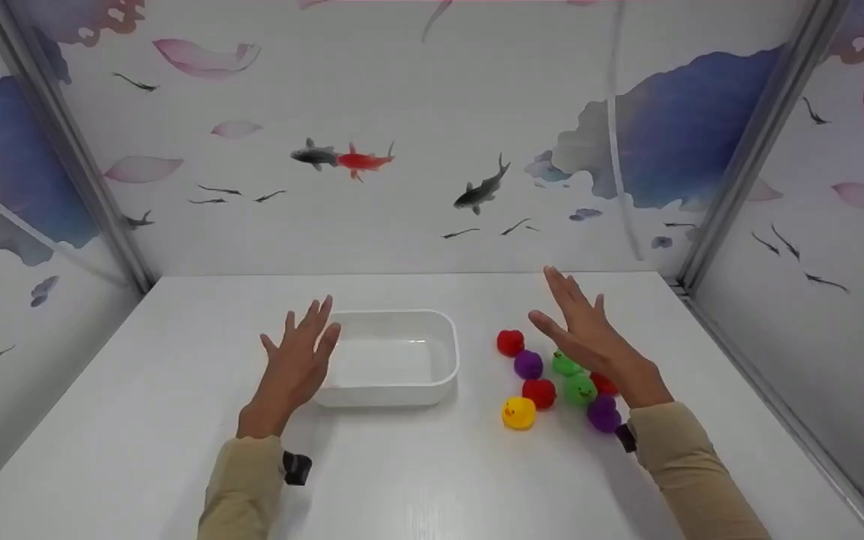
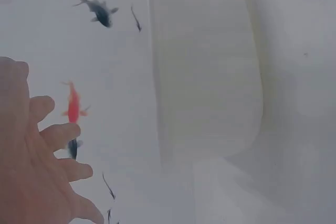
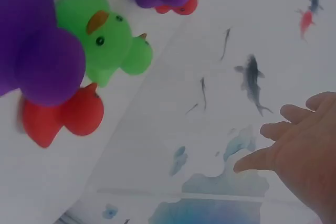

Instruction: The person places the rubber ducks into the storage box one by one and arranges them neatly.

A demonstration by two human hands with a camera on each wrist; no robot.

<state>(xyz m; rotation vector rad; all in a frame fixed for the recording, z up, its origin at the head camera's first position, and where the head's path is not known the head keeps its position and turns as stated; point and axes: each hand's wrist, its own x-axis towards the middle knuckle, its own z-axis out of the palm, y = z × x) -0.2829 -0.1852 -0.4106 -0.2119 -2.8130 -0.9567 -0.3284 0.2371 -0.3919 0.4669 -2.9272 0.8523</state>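
Observation:
My left hand (image 1: 295, 371) is raised by the left end of a white plastic basin (image 1: 394, 395), its fingers spread and holding nothing. The basin's inside shows only its bare bottom. On the right, my right hand (image 1: 589, 334) hovers with straight fingers over a cluster of small toy ducks, also holding nothing. A yellow duck (image 1: 518, 413) sits at the near side of the cluster. Around it are red ducks (image 1: 539, 393), purple ducks (image 1: 529, 365) and green ducks (image 1: 580, 389). My right hand and wrist partly cover a red duck and a green duck.
Everything stands on a white table (image 1: 417, 472). A back wall (image 1: 402, 225) printed with fish and petals rises behind it, with side walls left and right joined by metal posts (image 1: 762, 150). A dark wrist camera (image 1: 297, 469) sits at my left cuff.

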